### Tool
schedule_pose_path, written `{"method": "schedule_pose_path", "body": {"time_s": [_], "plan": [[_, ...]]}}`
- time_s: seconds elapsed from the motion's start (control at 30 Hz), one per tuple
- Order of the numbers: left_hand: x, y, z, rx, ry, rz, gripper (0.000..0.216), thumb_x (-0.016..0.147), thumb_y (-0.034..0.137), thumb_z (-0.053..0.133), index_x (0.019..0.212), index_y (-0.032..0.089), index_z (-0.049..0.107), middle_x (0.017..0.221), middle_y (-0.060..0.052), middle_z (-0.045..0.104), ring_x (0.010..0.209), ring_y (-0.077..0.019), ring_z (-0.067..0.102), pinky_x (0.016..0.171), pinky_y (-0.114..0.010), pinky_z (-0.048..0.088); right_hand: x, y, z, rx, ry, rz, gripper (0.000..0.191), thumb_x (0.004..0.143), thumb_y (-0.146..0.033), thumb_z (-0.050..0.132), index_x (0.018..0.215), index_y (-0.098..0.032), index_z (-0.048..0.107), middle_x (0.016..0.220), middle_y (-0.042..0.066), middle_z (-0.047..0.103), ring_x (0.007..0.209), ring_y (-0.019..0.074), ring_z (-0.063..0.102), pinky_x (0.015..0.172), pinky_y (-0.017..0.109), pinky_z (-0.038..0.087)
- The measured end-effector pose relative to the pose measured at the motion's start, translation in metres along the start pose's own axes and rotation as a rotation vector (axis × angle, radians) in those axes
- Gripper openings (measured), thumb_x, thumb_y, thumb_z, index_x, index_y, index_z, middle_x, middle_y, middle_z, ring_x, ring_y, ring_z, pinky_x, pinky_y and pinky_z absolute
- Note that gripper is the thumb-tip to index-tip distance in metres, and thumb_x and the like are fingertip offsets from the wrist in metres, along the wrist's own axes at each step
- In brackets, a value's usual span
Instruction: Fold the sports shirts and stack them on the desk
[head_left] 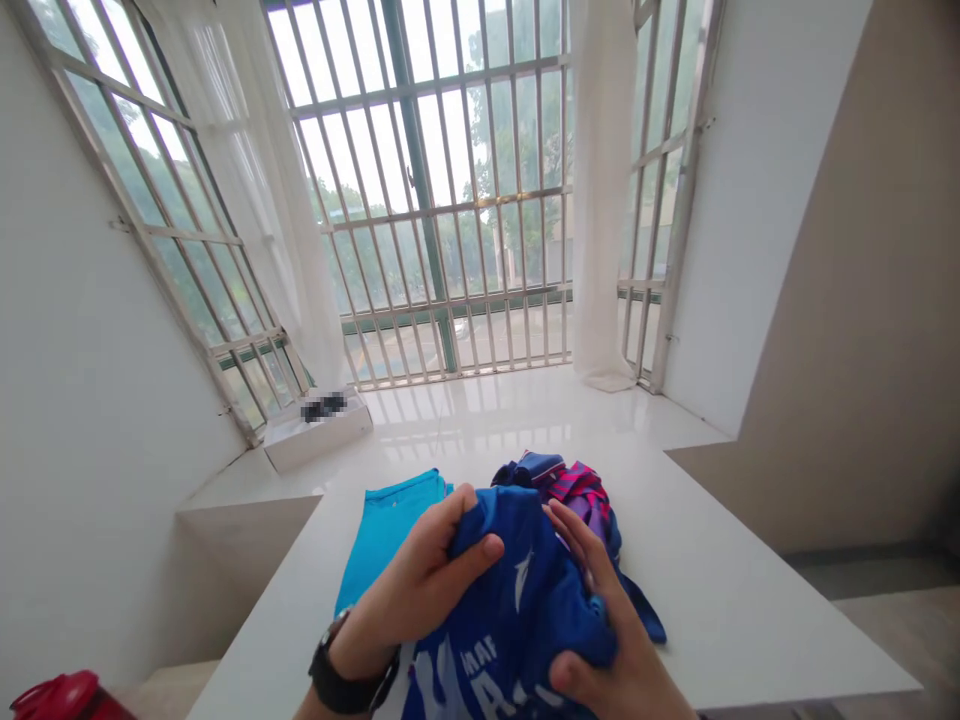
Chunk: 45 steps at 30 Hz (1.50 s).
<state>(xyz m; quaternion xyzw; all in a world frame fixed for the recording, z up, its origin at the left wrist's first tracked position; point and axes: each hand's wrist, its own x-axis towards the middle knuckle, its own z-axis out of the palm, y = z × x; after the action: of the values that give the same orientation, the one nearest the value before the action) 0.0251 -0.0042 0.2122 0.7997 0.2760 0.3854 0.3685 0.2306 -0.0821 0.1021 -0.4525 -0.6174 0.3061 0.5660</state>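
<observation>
A blue sports jersey (517, 590) with white lettering and a small white logo is bunched up between my two hands. My left hand (420, 575), with a black watch at the wrist, grips its left side, thumb lying across the front. On the other side my right hand (600, 610) closes around the fabric, thumb low and fingers near the top. Behind the left hand lies a flat, folded turquoise garment (386, 525). Beyond the right hand sits a crumpled pile of navy, pink and purple clothes (581, 495), partly hidden by the jersey.
The white table (750, 620) joins a glossy window ledge (495, 415). A white box (319, 435) with a blurred dark item on top stands at the ledge's left. Barred windows and white curtains (604, 200) rise behind. A red object (71, 695) shows at lower left.
</observation>
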Motion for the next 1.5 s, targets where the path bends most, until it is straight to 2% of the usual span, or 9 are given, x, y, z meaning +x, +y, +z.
{"method": "schedule_pose_path", "body": {"time_s": [0.17, 0.33, 0.47, 0.63, 0.77, 0.93, 1.1, 1.27, 1.5], "plan": [[-0.004, 0.010, 0.002, -0.137, -0.004, -0.055, 0.031, 0.093, 0.045, 0.060, 0.078, 0.020, 0.048, 0.071, 0.004, 0.045, 0.063, -0.0096, 0.041, 0.054, -0.018, 0.039, -0.023, 0.023, -0.030, -0.113, 0.222, 0.041, 0.039, 0.076, -0.060, 0.071, 0.099, -0.029, 0.075, 0.100, 0.008, 0.076, 0.089, 0.0286, 0.072, 0.078, 0.039, 0.062], [0.045, 0.006, 0.002, -0.393, 0.141, -0.028, 0.033, 0.087, 0.047, 0.066, 0.086, 0.023, 0.043, 0.072, 0.007, 0.050, 0.055, -0.0073, 0.045, 0.050, -0.017, 0.037, 0.028, -0.008, -0.054, -0.291, 0.462, -0.198, 0.025, 0.085, -0.049, 0.065, 0.094, -0.027, 0.074, 0.094, 0.006, 0.075, 0.084, 0.0259, 0.070, 0.078, 0.037, 0.060], [0.090, -0.041, 0.001, -0.034, 0.339, 0.091, 0.025, 0.084, 0.038, 0.065, 0.096, 0.022, 0.051, 0.114, -0.007, 0.063, 0.103, -0.0196, 0.062, 0.085, -0.031, 0.049, 0.094, -0.001, -0.070, -0.555, 0.574, -0.221, 0.030, 0.093, -0.044, 0.051, 0.101, -0.023, 0.070, 0.097, 0.008, 0.073, 0.091, 0.0253, 0.067, 0.087, 0.041, 0.055], [0.064, -0.121, -0.037, 0.437, 0.324, 0.014, 0.023, 0.091, 0.033, 0.052, 0.111, 0.022, 0.055, 0.126, -0.010, 0.061, 0.123, -0.0252, 0.054, 0.107, -0.043, 0.039, 0.086, 0.081, -0.060, -0.910, 0.384, 0.010, 0.057, 0.086, -0.052, 0.052, 0.133, -0.020, 0.059, 0.140, 0.018, 0.054, 0.132, 0.0400, 0.045, 0.105, 0.060, 0.038], [0.009, -0.176, -0.074, 0.637, 0.027, -0.270, 0.031, 0.088, 0.035, 0.053, 0.115, 0.020, 0.060, 0.122, -0.011, 0.066, 0.118, -0.0284, 0.058, 0.105, -0.044, 0.042, 0.034, 0.128, -0.013, -0.947, -0.089, 0.242, 0.073, 0.080, -0.069, 0.055, 0.140, -0.028, 0.054, 0.149, 0.014, 0.048, 0.139, 0.0433, 0.037, 0.104, 0.065, 0.037], [-0.030, -0.212, -0.085, 0.699, -0.049, -0.414, 0.055, 0.088, 0.047, 0.053, 0.134, 0.015, 0.052, 0.139, -0.016, 0.055, 0.128, -0.0328, 0.050, 0.109, -0.047, 0.038, 0.011, 0.137, 0.026, -1.120, -0.224, 0.284, 0.080, 0.083, -0.075, 0.045, 0.145, -0.026, 0.049, 0.155, 0.015, 0.039, 0.144, 0.0468, 0.025, 0.109, 0.072, 0.019], [-0.029, -0.229, -0.095, 0.655, 0.000, -0.445, 0.050, 0.083, 0.049, 0.059, 0.122, 0.017, 0.057, 0.121, -0.013, 0.063, 0.112, -0.0314, 0.059, 0.097, -0.043, 0.045, 0.031, 0.130, 0.037, -1.183, -0.293, 0.322, 0.082, 0.084, -0.076, 0.040, 0.148, -0.025, 0.044, 0.157, 0.013, 0.036, 0.145, 0.0445, 0.023, 0.111, 0.070, 0.019], [-0.021, -0.202, -0.107, 0.591, 0.120, -0.478, 0.028, 0.082, 0.049, 0.060, 0.085, 0.022, 0.054, 0.085, -0.003, 0.063, 0.083, -0.0254, 0.061, 0.075, -0.035, 0.046, 0.042, 0.130, 0.049, -1.177, -0.266, 0.326, 0.080, 0.086, -0.076, 0.037, 0.147, -0.026, 0.046, 0.156, 0.012, 0.039, 0.145, 0.0422, 0.024, 0.112, 0.067, 0.018], [-0.003, -0.079, -0.096, 0.061, 0.181, -0.081, 0.029, 0.097, 0.042, 0.049, 0.078, 0.023, 0.038, 0.072, 0.005, 0.037, 0.064, -0.0122, 0.040, 0.061, -0.024, 0.040, 0.052, 0.135, 0.043, -0.708, -0.057, 0.327, 0.077, 0.080, -0.073, 0.053, 0.139, -0.023, 0.053, 0.146, 0.014, 0.051, 0.142, 0.0375, 0.034, 0.117, 0.062, 0.018]]}}
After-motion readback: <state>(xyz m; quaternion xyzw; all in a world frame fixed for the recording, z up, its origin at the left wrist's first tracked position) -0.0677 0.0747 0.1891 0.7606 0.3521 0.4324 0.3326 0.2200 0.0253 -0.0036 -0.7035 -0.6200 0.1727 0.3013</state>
